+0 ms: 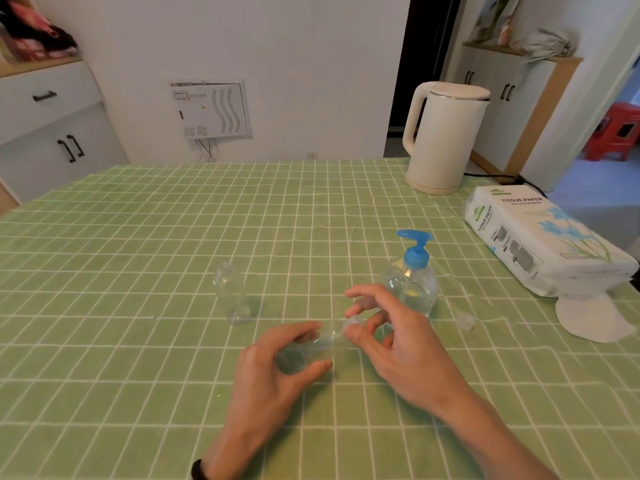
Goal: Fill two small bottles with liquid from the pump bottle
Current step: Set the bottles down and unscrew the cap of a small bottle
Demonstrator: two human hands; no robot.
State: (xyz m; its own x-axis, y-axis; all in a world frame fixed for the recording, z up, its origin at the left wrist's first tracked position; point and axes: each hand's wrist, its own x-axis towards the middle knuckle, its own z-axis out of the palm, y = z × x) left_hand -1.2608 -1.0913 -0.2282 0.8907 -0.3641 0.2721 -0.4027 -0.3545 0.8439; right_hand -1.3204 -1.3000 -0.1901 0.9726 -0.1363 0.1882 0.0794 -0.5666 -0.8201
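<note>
A clear pump bottle (414, 285) with a blue pump head stands right of centre on the green checked tablecloth (138, 271). One small clear bottle (232, 295) stands upright and uncapped to its left. A second small clear bottle (311, 348) lies tilted above the cloth, its body gripped by my left hand (273, 368). My right hand (391, 337) pinches the clear cap (352, 323) at that bottle's neck. A loose clear cap (465, 321) lies on the cloth to the right.
A white electric kettle (443, 136) stands at the far right of the table with its cord trailing off. A tissue paper pack (540, 240) lies at the right edge, a white tissue (592, 318) beside it. Cabinets stand along the wall.
</note>
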